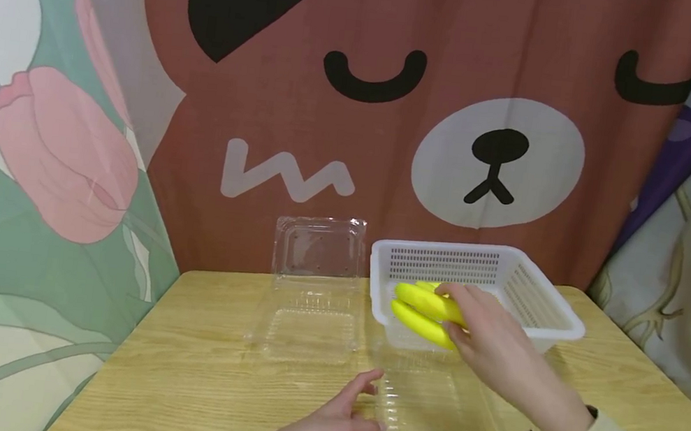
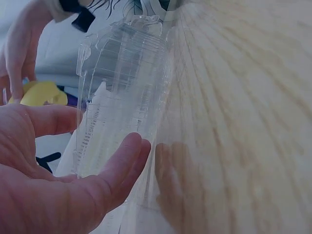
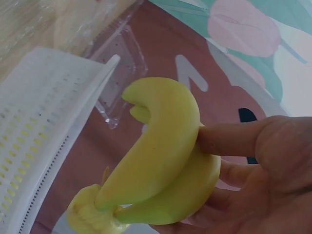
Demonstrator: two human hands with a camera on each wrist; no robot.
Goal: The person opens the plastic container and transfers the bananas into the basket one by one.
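My right hand [image 1: 499, 347] grips a bunch of yellow bananas [image 1: 423, 301] over the near-left part of the white plastic basket [image 1: 535, 332]. In the right wrist view, the thumb and fingers hold the bananas [image 3: 151, 141] from one side, with the joined stem end at the lower left. My left hand [image 1: 336, 422] is at the left side of a clear plastic box [image 1: 427, 400], nearest me on the table. The left wrist view shows its fingers [image 2: 124, 161] fairly straight against the box wall [image 2: 117, 112].
Another clear plastic box [image 1: 311, 331] lies left of the basket, its lid [image 1: 319, 249] standing up behind it. Something yellow shows through the basket's holes [image 3: 14, 180]. A curtain with a bear print [image 1: 378, 149] hangs behind the wooden table [image 1: 199, 341].
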